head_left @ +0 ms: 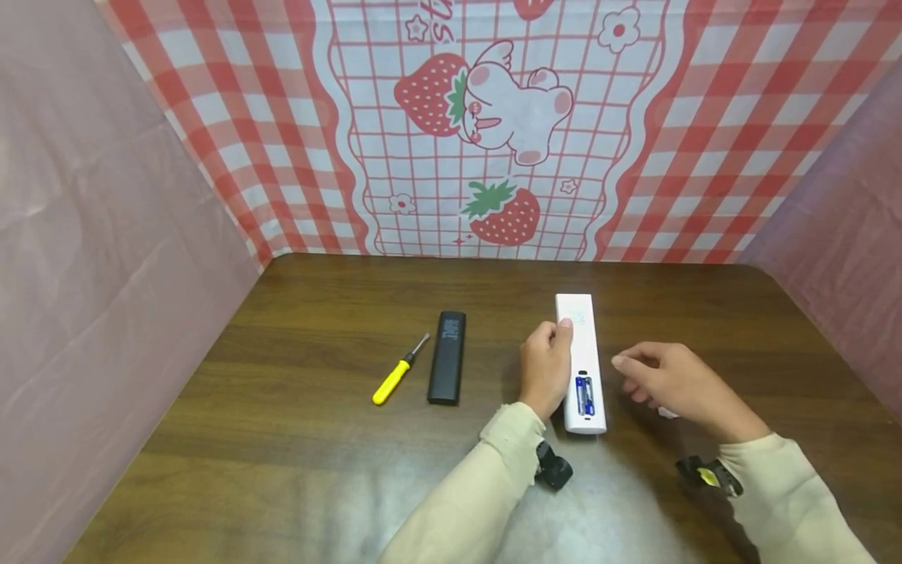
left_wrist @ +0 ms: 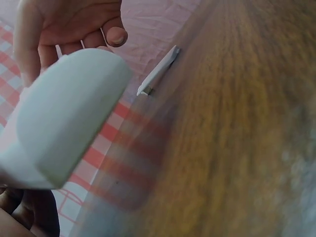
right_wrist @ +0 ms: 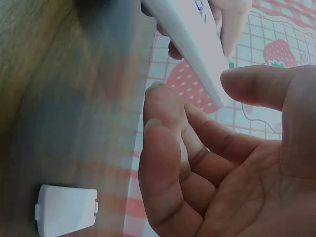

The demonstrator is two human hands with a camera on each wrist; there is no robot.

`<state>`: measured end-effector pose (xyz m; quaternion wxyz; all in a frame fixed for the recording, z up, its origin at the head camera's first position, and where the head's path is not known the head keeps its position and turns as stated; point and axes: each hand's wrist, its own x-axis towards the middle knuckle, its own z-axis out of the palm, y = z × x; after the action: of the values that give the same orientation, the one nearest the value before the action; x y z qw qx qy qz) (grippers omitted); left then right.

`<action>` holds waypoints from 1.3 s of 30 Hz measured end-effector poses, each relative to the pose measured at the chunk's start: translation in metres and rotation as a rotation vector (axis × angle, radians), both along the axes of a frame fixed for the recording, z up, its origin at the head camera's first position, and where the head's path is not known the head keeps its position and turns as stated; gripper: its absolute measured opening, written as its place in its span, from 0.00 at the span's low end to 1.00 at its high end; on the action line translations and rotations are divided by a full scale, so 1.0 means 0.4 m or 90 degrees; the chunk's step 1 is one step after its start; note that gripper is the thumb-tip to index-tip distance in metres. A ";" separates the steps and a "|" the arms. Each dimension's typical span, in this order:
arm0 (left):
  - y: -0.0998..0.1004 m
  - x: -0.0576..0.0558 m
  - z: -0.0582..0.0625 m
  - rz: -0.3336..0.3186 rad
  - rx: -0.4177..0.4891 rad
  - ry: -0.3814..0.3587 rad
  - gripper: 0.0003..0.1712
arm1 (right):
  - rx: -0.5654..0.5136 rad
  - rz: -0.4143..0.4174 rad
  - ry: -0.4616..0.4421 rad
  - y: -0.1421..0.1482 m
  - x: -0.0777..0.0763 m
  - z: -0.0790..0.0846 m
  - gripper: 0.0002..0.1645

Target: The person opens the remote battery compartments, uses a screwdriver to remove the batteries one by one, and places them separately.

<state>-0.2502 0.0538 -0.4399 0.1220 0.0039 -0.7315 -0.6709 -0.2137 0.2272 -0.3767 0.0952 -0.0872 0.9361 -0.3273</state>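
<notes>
A white remote control (head_left: 581, 348) is held up off the wooden table, its back towards the head camera. My left hand (head_left: 548, 368) grips it from the left side, with the thumb across the back. Two blue batteries (head_left: 585, 395) lie side by side in its uncovered compartment near the lower end. To the right of the remote is my right hand (head_left: 669, 384), fingers loosely bent and holding nothing. The white battery cover (right_wrist: 66, 210) lies on the table below that hand, mostly hidden by it in the head view.
Left of the hands, a black remote control (head_left: 447, 358) lies on the wooden table (head_left: 296, 439). Beside it is a screwdriver (head_left: 391, 381) with a yellow handle. A red-and-white checked cloth (head_left: 465, 157) hangs behind the table, with pinkish cloth along both sides.
</notes>
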 end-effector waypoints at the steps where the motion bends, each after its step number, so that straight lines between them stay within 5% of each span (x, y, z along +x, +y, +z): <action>1: 0.000 0.000 -0.001 0.000 0.002 -0.002 0.20 | -0.004 0.004 -0.001 -0.002 0.001 0.001 0.28; 21: 0.001 -0.008 0.000 0.003 0.056 -0.015 0.21 | -0.043 -0.015 -0.030 -0.048 -0.025 -0.008 0.29; 39: -0.001 -0.009 -0.003 -0.006 0.040 -0.009 0.22 | -0.095 -0.034 -0.032 -0.071 -0.049 -0.034 0.35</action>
<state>-0.2539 0.0532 -0.4410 0.1131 0.0093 -0.7108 -0.6942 -0.2334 0.1988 -0.3902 0.1031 -0.0611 0.9082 -0.4010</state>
